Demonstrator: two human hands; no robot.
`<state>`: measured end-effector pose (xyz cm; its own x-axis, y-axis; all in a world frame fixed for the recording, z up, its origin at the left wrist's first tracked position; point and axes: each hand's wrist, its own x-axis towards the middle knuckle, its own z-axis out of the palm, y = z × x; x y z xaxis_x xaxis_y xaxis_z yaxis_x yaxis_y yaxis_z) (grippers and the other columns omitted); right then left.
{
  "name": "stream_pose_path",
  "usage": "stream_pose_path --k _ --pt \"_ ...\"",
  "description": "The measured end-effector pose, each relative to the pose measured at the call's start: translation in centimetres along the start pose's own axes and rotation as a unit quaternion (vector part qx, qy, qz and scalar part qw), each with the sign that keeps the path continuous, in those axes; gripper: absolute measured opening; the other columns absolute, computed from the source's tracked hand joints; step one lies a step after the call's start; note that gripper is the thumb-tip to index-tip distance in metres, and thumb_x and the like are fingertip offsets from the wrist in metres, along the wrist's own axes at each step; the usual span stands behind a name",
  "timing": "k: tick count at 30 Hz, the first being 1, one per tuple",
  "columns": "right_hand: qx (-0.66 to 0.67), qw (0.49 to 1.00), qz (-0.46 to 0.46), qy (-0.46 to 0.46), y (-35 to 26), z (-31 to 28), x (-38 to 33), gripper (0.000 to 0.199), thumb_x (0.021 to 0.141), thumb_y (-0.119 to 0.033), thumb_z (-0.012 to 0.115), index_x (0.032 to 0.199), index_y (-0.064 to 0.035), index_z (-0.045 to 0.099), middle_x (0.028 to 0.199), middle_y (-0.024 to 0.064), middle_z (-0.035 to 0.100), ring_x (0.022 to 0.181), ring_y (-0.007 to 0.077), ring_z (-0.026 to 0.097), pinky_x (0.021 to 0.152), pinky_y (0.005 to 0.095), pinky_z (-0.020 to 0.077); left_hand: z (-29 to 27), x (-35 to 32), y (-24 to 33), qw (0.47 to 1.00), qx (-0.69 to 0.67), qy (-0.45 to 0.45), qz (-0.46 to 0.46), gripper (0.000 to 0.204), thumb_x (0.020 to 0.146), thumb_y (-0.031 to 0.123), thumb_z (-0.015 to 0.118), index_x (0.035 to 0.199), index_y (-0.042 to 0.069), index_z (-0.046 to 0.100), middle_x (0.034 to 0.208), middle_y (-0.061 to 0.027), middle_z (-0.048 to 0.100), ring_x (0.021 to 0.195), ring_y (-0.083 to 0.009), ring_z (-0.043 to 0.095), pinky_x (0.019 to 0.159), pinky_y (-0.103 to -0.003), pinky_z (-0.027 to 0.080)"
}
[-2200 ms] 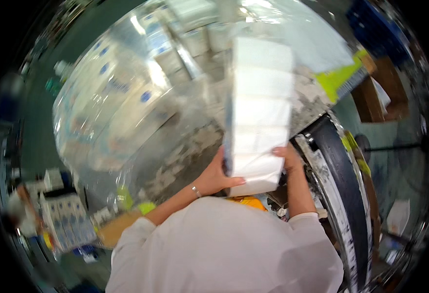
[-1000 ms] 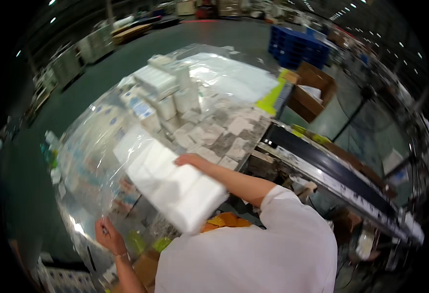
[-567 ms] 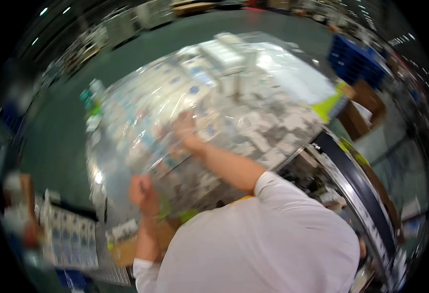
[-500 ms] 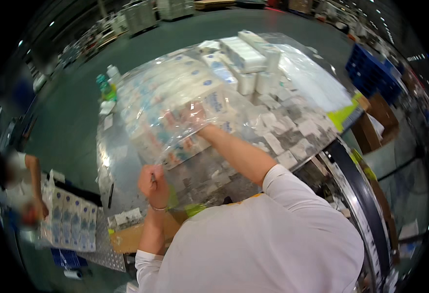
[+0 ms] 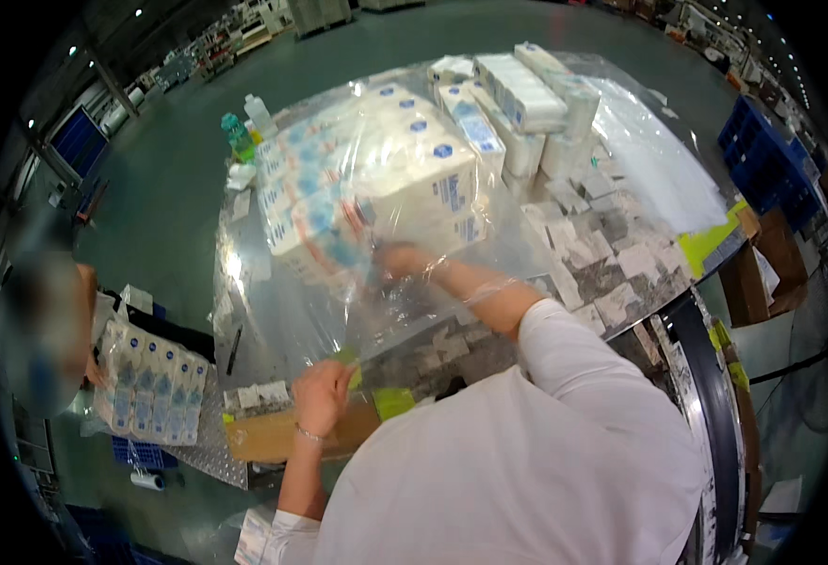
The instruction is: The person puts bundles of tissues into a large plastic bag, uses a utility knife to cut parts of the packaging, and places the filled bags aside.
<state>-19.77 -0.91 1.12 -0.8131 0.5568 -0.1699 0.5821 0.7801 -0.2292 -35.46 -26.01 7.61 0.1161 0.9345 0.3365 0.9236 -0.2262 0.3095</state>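
A large clear plastic bag [image 5: 312, 318] surrounds a block of white and blue tissue packs [image 5: 390, 141] on the table in front of me. My left hand [image 5: 323, 397] is closed at the table's near edge, its fingertips pinching the near edge of the bag. Just in front of the packs is my right hand [image 5: 400, 263], beneath the film at the bag's near side. Glare and blur hide its fingers, so their grip is unclear. Farther right, white packs and wrapped rolls [image 5: 522, 94] stand stacked beside the block.
Bottles [image 5: 237, 137] stand at the table's far left. A black pen [image 5: 234, 351] lies on the left side. Flat plastic sheets [image 5: 654, 155] cover the right end. An open cardboard box [image 5: 763, 268] and blue pallets [image 5: 763, 151] stand to the right. Another person handles packs [image 5: 155, 381] at left.
Both my hands have moved toward me, and the bag's near side now stretches closer to the table edge. My view has shifted slightly; the pack block stays in about the same place.
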Motion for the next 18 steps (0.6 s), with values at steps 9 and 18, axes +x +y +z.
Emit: stream_pose_path --k 9,18 --pt "0.055 0.869 0.333 0.362 15.0 8.3 -25.9 0.037 0.070 -0.022 0.055 0.102 -0.0028 0.056 0.098 0.0213 0.058 0.085 0.0368 0.056 0.075 0.0398 0.0450 3.8 0.9 -3.7 0.997 -0.015 -0.070 -0.016 0.018 0.075 0.024 0.062 0.078 0.007 0.060 0.071 -0.0102 0.053 0.066 -0.0289 0.050 0.058 -0.036 0.041" --pt "0.334 0.798 0.318 0.389 11.1 -10.5 -19.4 0.094 0.064 -0.045 0.070 0.128 0.0088 0.025 0.125 0.0274 0.037 0.114 0.0316 0.042 0.092 0.0341 0.0360 1.2 11.8 -10.2 0.970 -0.167 0.116 -0.135 0.071 0.067 0.031 0.072 0.117 -0.005 0.037 0.096 -0.0181 0.057 0.086 -0.0258 0.056 0.075 -0.035 0.044"
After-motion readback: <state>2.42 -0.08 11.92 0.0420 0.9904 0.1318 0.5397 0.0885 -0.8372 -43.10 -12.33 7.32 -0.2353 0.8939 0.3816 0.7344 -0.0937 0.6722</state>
